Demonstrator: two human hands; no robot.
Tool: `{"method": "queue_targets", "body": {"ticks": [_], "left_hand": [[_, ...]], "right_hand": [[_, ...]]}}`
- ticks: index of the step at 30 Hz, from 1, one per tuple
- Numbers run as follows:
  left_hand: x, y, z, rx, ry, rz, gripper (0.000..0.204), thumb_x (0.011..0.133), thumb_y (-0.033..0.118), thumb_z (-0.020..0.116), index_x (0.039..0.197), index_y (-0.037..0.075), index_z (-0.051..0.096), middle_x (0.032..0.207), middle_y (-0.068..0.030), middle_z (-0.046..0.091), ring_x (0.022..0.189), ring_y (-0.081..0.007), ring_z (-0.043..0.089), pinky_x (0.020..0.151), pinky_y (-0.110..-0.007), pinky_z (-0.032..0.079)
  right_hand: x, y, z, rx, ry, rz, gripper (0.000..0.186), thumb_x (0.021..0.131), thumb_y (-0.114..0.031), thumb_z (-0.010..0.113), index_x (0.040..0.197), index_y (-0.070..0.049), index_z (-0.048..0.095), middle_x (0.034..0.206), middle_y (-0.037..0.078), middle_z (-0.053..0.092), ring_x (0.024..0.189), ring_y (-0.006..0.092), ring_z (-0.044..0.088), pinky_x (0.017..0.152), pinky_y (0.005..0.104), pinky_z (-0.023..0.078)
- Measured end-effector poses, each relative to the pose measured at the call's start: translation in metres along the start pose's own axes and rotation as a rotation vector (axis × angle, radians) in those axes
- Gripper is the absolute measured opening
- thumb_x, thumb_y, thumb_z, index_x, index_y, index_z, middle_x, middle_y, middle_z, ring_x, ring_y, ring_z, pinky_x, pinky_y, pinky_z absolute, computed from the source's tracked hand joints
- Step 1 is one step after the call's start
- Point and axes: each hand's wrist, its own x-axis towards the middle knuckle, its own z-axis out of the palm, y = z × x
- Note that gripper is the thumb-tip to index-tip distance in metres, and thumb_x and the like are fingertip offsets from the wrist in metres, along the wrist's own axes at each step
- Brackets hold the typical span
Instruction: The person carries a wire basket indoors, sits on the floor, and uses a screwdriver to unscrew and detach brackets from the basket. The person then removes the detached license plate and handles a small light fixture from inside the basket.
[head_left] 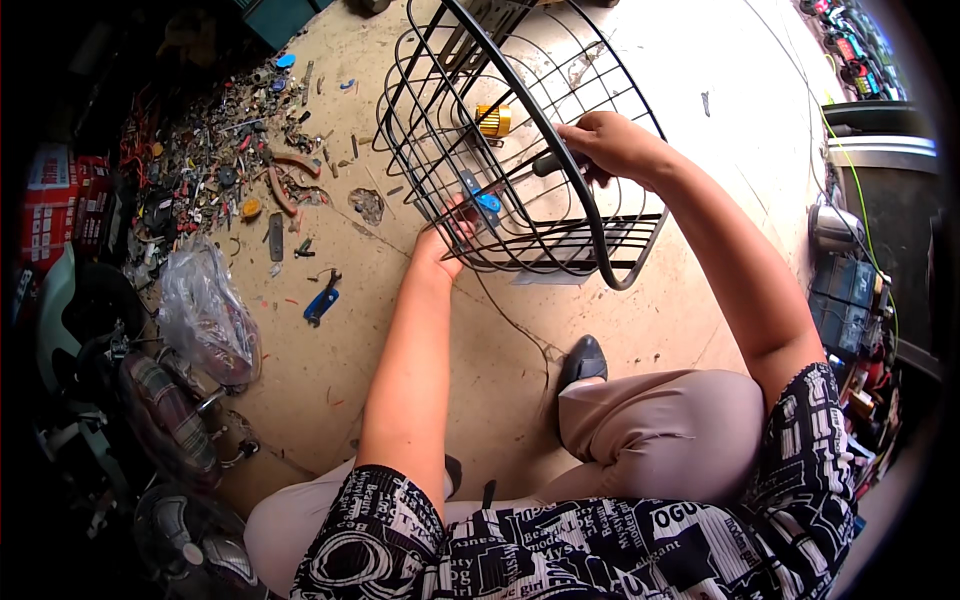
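Black wire forms the basket, which stands tilted on the concrete floor in front of the person's knees, its open mouth turned toward the camera. Inside it a small yellow cylindrical part sits against the far mesh, and a blue-handled tool pokes through the near side. The left hand presses against the basket's lower outer wall just beside that blue tool, fingers curled onto the wires (whether they also pinch the tool is hard to tell). The right hand reaches over the thick top rim, its fingers clenched around a dark tool handle that points into the basket. A thin black cable trails from the basket across the floor toward a dark shoe. To the left lie a clear plastic bag, a blue clip-like tool and a scatter of small metal scrap.
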Motion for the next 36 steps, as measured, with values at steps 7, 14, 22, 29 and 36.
{"method": "queue_targets", "body": {"ticks": [7,14,22,29,36], "left_hand": [[0.004,0.003,-0.009,0.001,-0.027,0.02,0.023,0.098,0.005,0.042,0.115,0.01,0.058,0.083,-0.0035,0.062,0.057,-0.0063,0.053,0.044,-0.015,0.042],[-0.009,0.003,0.0,0.026,-0.047,0.006,0.024,0.097,0.006,0.043,0.118,0.009,0.057,0.082,-0.0042,0.062,0.058,-0.0076,0.055,0.045,-0.016,0.043],[0.009,-0.001,-0.009,-0.044,-0.019,-0.001,0.023,0.099,0.007,0.042,0.117,0.008,0.056,0.085,-0.004,0.063,0.058,-0.009,0.056,0.046,-0.017,0.045],[0.017,0.0,-0.017,-0.028,-0.083,0.006,0.024,0.099,0.006,0.042,0.117,0.008,0.056,0.085,-0.0045,0.063,0.06,-0.0089,0.057,0.047,-0.017,0.047],[0.01,-0.003,-0.005,0.017,-0.011,0.024,0.025,0.1,0.008,0.04,0.118,0.007,0.056,0.086,-0.0051,0.064,0.056,-0.0082,0.054,0.046,-0.017,0.046]], "right_hand": [[0.004,0.017,0.011,-0.141,0.123,-0.318,0.037,0.087,-0.032,0.067,0.095,0.004,0.063,0.078,0.011,0.066,0.063,0.0147,0.06,0.061,0.0263,0.05],[-0.008,-0.004,-0.003,0.044,-0.098,0.164,0.04,0.09,-0.036,0.062,0.091,0.004,0.064,0.071,0.008,0.065,0.058,0.0154,0.061,0.056,0.0266,0.05],[0.001,0.007,0.004,0.164,0.004,0.055,0.041,0.092,-0.036,0.06,0.093,0.005,0.063,0.07,0.01,0.064,0.056,0.0148,0.062,0.056,0.0256,0.052],[-0.003,0.016,0.006,-0.061,0.022,-0.141,0.037,0.088,-0.032,0.066,0.098,0.004,0.063,0.071,0.007,0.063,0.056,0.0125,0.057,0.053,0.0244,0.048],[-0.006,0.007,-0.001,-0.033,-0.145,0.173,0.041,0.087,-0.035,0.066,0.096,0.005,0.063,0.074,0.009,0.063,0.06,0.0129,0.058,0.053,0.0248,0.047]]}}
